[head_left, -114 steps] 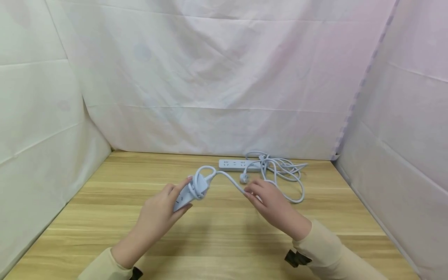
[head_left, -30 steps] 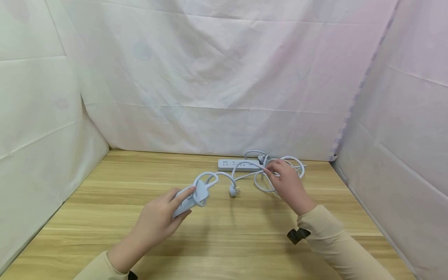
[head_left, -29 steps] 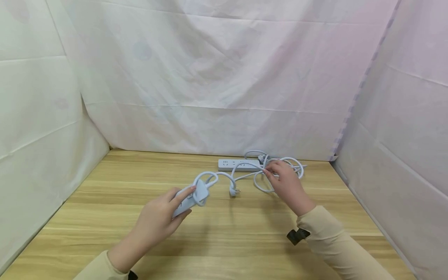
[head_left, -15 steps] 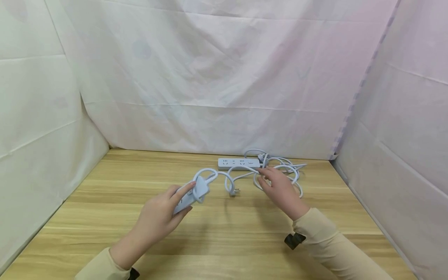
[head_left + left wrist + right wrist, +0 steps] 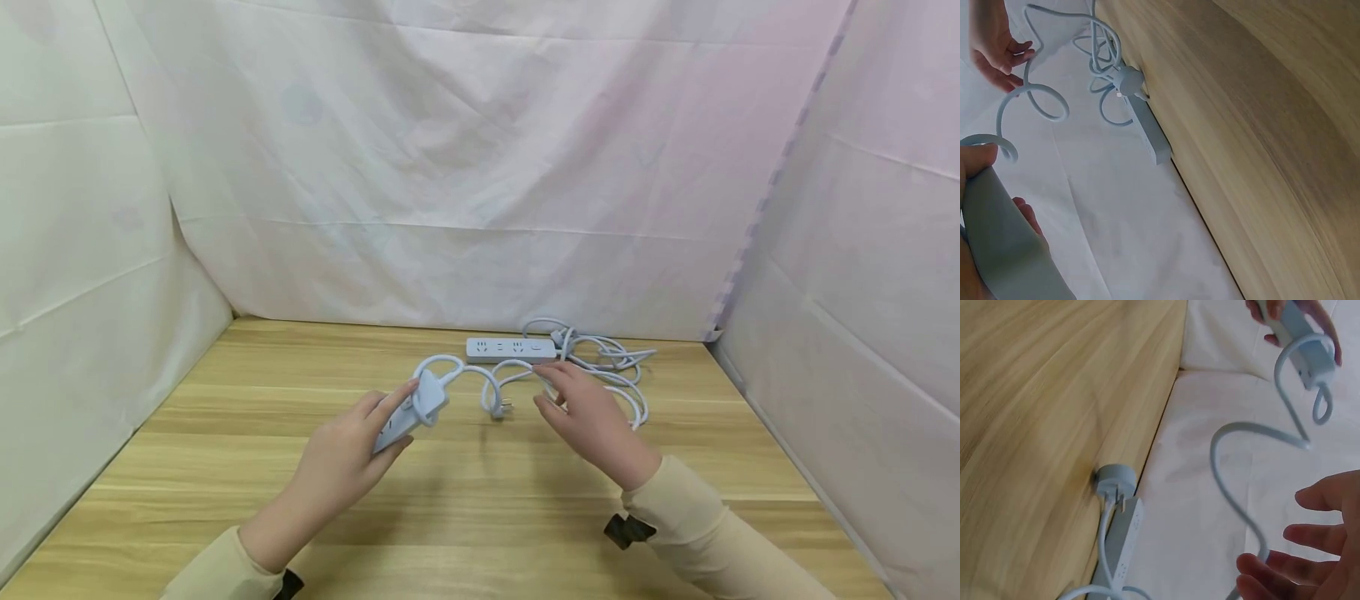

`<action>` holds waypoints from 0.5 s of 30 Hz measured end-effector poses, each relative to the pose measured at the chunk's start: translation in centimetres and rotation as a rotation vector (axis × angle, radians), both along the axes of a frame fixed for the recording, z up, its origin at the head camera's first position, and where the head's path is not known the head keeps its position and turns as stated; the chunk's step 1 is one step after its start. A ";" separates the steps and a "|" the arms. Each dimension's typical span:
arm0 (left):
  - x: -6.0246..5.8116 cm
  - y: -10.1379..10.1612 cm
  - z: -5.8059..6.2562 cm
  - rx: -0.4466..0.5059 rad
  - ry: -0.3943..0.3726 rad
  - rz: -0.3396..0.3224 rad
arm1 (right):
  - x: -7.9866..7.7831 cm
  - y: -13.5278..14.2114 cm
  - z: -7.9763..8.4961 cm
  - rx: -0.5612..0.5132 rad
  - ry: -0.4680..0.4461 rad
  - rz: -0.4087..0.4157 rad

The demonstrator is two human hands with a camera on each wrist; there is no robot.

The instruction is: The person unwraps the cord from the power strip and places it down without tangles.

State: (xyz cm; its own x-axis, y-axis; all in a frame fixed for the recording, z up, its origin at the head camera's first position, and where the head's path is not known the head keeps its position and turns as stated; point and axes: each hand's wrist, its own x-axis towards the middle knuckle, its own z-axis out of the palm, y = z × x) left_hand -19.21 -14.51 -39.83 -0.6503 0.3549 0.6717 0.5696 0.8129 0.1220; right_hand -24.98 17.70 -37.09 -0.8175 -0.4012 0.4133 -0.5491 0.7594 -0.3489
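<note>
My left hand (image 5: 337, 458) grips a pale power strip (image 5: 393, 427) above the table, with the thumb and fingers on opposite sides. Its cord (image 5: 1250, 427) makes a loop round the far end and runs in a wavy curve towards my right hand (image 5: 592, 421). There the cord crosses the lower fingers (image 5: 1304, 570), which lie loosely spread; thumb and index finger stand apart. Between the hands is a three-pin plug (image 5: 498, 407), its prongs facing right. Whether the plug touches the table I cannot tell.
A second power strip (image 5: 498, 348) lies at the back of the wooden table (image 5: 300, 375). Tangled cords (image 5: 618, 357) lie to its right, with another plug (image 5: 558, 336) among them. White cloth (image 5: 450, 208) hangs at the back and on both sides.
My right hand has come nearer and slightly left from the tangled cords, and its fingers have spread from a pinch on the cord. My left hand holds the strip almost in place.
</note>
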 end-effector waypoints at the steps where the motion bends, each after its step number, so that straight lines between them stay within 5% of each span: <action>1: -0.1 0.0 0.0 0.004 -0.002 -0.001 | 0.2 -0.2 0.1 0.005 0.001 0.013; 15: -0.4 1.0 0.5 0.014 -0.006 -0.009 | 2.4 -1.6 1.2 0.065 -0.089 0.073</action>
